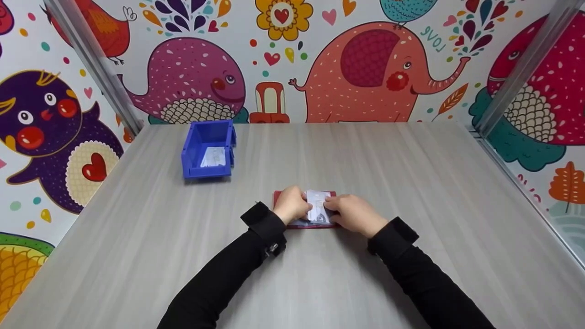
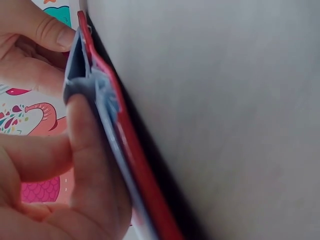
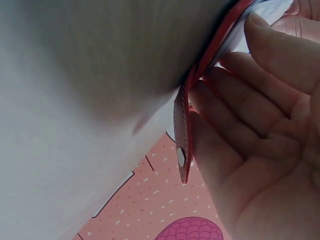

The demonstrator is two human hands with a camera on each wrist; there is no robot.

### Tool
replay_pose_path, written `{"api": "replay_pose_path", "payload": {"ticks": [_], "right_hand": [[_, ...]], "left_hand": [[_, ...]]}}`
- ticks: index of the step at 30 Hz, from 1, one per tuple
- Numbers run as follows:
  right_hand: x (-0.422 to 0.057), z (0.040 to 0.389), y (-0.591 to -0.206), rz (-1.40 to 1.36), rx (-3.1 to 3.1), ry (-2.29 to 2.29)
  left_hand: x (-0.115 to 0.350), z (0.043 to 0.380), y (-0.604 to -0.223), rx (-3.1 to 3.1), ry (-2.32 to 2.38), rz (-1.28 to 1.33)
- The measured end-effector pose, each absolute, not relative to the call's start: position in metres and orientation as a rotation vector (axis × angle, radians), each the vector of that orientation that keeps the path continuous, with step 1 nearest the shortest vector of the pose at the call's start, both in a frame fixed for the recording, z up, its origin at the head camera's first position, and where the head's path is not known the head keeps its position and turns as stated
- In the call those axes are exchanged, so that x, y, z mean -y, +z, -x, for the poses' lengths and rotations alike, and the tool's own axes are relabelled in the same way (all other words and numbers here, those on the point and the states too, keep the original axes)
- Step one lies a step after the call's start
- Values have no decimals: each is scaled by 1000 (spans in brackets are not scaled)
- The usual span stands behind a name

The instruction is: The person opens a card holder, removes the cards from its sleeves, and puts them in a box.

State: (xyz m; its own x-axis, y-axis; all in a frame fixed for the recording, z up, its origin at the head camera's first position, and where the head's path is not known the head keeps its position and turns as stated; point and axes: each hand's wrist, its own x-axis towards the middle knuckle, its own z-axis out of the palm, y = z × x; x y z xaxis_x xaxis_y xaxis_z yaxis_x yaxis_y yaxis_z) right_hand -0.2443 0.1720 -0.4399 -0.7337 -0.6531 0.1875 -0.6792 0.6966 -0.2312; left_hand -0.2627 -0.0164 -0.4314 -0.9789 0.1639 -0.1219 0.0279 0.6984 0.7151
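Observation:
A red card holder (image 1: 277, 195) lies spread on the table, its pale clear plastic sleeves facing up. On top is a white card (image 1: 317, 208) with a faint grey print, between my two hands. My left hand (image 1: 292, 204) pinches at the card's left edge; in the left wrist view its fingers hold the lip of a clear plastic sleeve (image 2: 82, 87), which gapes. With thumb and fingers, my right hand (image 1: 358, 214) grips the card's right edge. A strap with a metal snap (image 3: 182, 142) sticks out from the holder beside the right fingers. The fingers hide parts of the card.
A blue plastic bin (image 1: 208, 171) stands at the back left of the table (image 1: 411, 169), with white cards or papers (image 1: 213, 156) in it. Walls with cartoon animals enclose the table's back and sides, with metal posts (image 1: 525, 68) at the corners.

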Motion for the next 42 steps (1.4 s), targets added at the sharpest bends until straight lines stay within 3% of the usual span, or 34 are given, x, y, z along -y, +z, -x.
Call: {"api": "replay_pose_path", "payload": {"ticks": [42], "right_hand": [[-172,243,-440,-1085,2832,490]], "left_hand": [[27,262,-433,-2637,1299,-111]]}}
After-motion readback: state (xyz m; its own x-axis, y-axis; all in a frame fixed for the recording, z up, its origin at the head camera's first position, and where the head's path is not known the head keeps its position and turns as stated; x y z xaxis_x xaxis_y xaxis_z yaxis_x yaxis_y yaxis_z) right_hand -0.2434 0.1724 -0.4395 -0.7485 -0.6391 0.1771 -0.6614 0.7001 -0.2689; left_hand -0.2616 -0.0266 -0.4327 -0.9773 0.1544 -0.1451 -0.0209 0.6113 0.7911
